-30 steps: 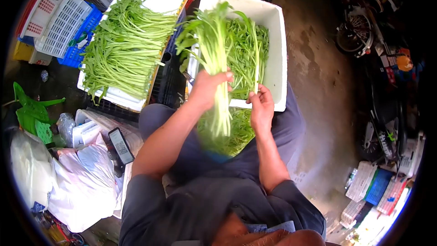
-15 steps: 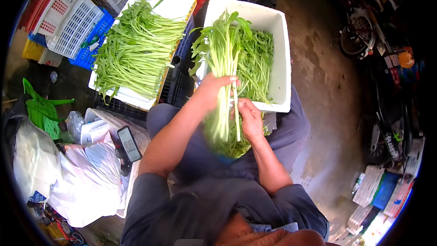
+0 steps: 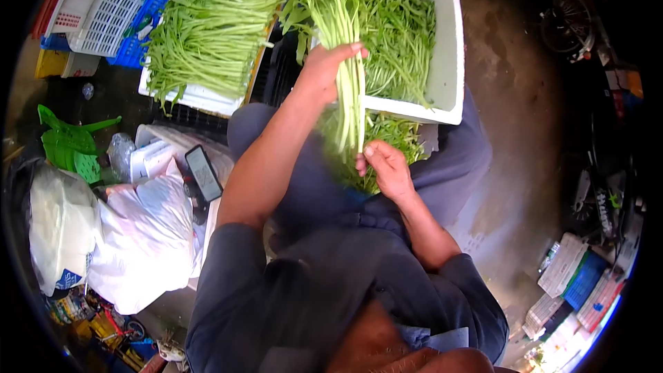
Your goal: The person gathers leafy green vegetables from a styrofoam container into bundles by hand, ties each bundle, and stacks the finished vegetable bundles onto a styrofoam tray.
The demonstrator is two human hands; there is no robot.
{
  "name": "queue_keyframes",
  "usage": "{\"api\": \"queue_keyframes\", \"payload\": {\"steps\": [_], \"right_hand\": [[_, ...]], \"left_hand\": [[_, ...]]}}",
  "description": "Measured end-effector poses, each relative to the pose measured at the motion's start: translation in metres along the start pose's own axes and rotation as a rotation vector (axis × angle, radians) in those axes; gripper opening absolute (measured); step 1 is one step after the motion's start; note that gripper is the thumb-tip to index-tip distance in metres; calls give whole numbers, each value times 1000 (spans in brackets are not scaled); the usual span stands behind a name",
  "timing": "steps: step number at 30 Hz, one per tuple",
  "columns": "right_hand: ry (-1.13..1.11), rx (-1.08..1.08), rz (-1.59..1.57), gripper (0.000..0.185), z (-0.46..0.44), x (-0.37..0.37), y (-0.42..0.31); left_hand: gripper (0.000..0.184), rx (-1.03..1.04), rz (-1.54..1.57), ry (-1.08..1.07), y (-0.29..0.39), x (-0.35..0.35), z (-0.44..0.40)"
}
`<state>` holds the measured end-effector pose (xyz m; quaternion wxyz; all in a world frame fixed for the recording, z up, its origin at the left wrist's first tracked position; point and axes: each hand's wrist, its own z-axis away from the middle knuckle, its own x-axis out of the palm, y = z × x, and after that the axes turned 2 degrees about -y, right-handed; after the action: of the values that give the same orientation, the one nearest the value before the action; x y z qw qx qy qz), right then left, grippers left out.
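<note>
Gripping a bunch of leafy green stalks (image 3: 351,90) near the upper centre of the frame, the left hand (image 3: 321,76) is wrapping its fingers around the stems, with the thumb lying across the front. The right hand (image 3: 388,169) is hovering lower, just right of centre, its thumb and forefinger bent close together at the lower ends of the stalks; whether they are pinching a stem, one cannot tell. The bunch's leaves are pointing toward the top edge, and its stems are hanging over a heap of greens (image 3: 402,141) lying between the person's legs (image 3: 452,162). Right of the bunch, a white foam box (image 3: 447,48) is holding loose greens (image 3: 397,34). At the upper left, a tray (image 3: 200,100) is carrying side-by-side stalks (image 3: 214,41), while a phone (image 3: 204,173) is resting at the left, beside a white bag (image 3: 145,242).
</note>
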<state>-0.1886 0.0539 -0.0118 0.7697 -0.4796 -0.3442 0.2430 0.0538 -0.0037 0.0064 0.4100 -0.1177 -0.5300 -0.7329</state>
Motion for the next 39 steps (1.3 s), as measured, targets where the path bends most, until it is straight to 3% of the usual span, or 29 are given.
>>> {"api": "queue_keyframes", "payload": {"steps": [5, 8, 9, 12, 14, 16, 19, 22, 27, 30, 34, 37, 39], "right_hand": [[-104, 209, 191, 23, 21, -27, 19], [-334, 90, 1063, 29, 25, -42, -22], [-259, 70, 1128, 37, 21, -50, -25], [149, -74, 858, 35, -3, -68, -49], [236, -200, 844, 33, -29, -60, -94], [320, -540, 942, 31, -59, -54, -115], [340, -760, 1032, 31, -101, -49, -135], [229, -637, 971, 30, -121, -46, -136], [300, -587, 1067, 15, -121, -42, -118], [333, -411, 941, 17, -120, -39, -109], [480, -338, 971, 20, -131, -46, -96], [615, -445, 959, 19, -130, -68, -99], [525, -273, 748, 18, -108, -72, -106]], "left_hand": [[31, -65, 90, 14, 5, 3, 3], [27, -36, 56, -114, 6, 2, 9], [24, -45, 65, -166, 4, 1, 8], [22, -62, -3, -127, 0, 6, 10], [26, -67, -42, -153, -4, 8, 7], [29, -56, -94, -160, -7, 11, 10], [33, -47, -150, -194, -9, 15, 16], [31, -52, -198, -204, -9, 13, 15], [30, -16, -201, -165, -9, 11, 12], [31, -46, -224, -158, -12, 9, 9], [28, -106, -308, -190, -11, 14, 9], [27, -106, -221, -216, -15, 8, 5], [27, -87, -142, -130, -6, 6, 6]]}}
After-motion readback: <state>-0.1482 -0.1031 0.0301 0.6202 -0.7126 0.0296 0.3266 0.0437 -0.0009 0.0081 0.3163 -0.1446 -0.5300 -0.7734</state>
